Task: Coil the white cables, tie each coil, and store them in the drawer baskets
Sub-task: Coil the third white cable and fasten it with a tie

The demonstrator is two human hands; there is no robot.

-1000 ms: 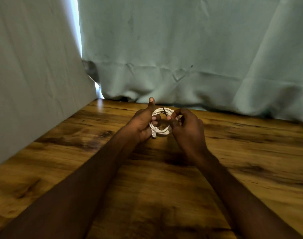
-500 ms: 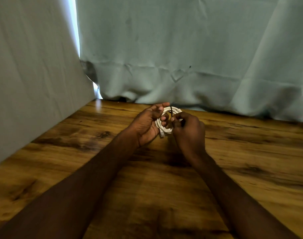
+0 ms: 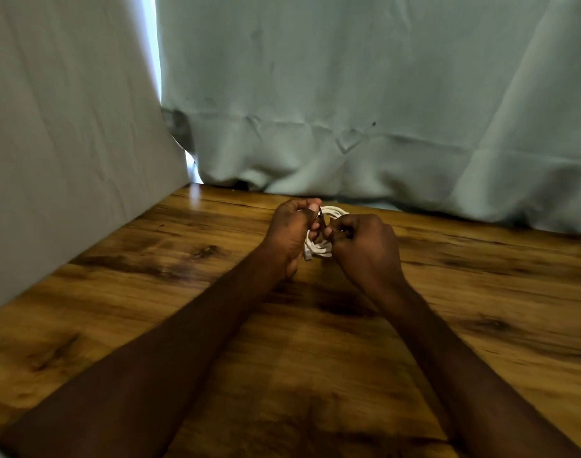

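Observation:
A small white cable coil (image 3: 320, 248) is held between both hands just above the wooden table (image 3: 150, 292), near its far edge. My left hand (image 3: 290, 234) curls around the coil's left side, thumb on top. My right hand (image 3: 365, 247) grips the right side and pinches a thin dark tie (image 3: 322, 219) that sticks up across the coil. A connector end (image 3: 308, 256) pokes out at the coil's lower left. Most of the coil is hidden by my fingers. No drawer or baskets are in view.
Pale grey-green fabric (image 3: 348, 110) hangs behind the table and down its left side (image 3: 67, 143), with a bright gap (image 3: 152, 61) between the two sheets. The fabric's hem rests on the table's far edge.
My left thumb, raised a second ago, has closed over the coil. Both hands have drawn tighter around the coil and the dark tie. The view has shifted slightly.

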